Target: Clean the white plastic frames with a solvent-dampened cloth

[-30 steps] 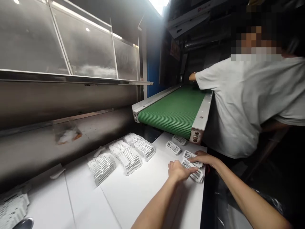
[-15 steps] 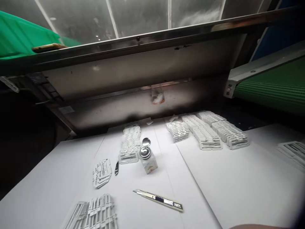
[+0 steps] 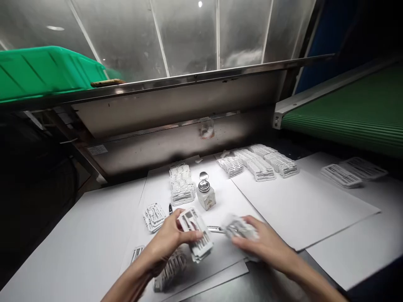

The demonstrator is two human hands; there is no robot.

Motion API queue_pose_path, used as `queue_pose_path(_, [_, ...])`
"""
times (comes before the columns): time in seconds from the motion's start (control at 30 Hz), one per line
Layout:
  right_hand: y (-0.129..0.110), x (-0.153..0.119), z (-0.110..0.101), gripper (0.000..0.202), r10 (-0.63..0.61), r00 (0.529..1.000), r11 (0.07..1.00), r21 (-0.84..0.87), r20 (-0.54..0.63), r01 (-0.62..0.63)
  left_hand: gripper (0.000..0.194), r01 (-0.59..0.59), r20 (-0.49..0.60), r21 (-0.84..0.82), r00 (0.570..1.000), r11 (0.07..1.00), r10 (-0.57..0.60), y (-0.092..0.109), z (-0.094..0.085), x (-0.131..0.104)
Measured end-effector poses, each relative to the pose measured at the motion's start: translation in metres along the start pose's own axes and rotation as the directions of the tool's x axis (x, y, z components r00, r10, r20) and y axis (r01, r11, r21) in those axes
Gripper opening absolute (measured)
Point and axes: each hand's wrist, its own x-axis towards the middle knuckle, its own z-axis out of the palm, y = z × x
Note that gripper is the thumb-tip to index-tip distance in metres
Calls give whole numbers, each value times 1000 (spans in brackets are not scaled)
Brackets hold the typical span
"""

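My left hand (image 3: 176,235) is closed around a small stack of white slotted plastic frames (image 3: 195,235), thumb across the top. To its right, my right hand (image 3: 258,239) grips another bunch of white plastic frames (image 3: 238,228), smeared by motion. Between the two hands a utility knife (image 3: 215,229) lies on the white sheet, mostly hidden. Beneath my left forearm sits a row of white frames (image 3: 171,268), partly covered. A loose pile of frames (image 3: 154,217) and a small black-handled tool (image 3: 170,209) lie just beyond my left hand.
A square bottle with a metal flip lid (image 3: 206,197) stands mid-table. Rows of white frames (image 3: 181,182) lie behind it, with more rows (image 3: 255,163) at the back right. Two stacks (image 3: 341,175) sit far right, below a green conveyor belt (image 3: 346,109). A green crate (image 3: 47,71) rests on the shelf.
Both hands have come into view, each holding white frames. The head view has shifted, so the table contents appear displaced, and more stacks show at the far right.
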Motion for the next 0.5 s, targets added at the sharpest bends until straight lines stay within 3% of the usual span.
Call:
queue_pose_path(0.03, [-10, 7, 19, 40, -14, 999, 999, -44, 40, 16, 61, 2, -12, 36, 1000, 999, -2, -1, -15, -1])
queue_pose_path(0.1, [-22, 22, 48, 35, 18, 999, 991, -131, -29, -21, 62, 6, -14, 102, 1000, 995, -5, -3, -34, 0])
queue_pose_path(0.17, [-25, 28, 58, 33, 59, 990, 976, -200, -131, -85, 61, -7, 17, 148, 1000, 989, 5, -5, -41, 4])
queue_pose_path(0.27, [-19, 20, 39, 32, 138, 963, 945, -261, -233, -199, 58, -45, 107, 200, 994, 979, 24, -8, -40, 14])
queue_pose_path(0.4, [-17, 1, 0, 39, 236, 881, 889, -275, -409, -366, 46, -44, 165, 352, 986, 935, -16, -15, -32, 35])
queue_pose_path(0.5, [-29, -5, -3, 42, 227, 841, 873, -280, -490, -399, 22, -35, 164, 510, 985, 860, -56, -18, -31, 48])
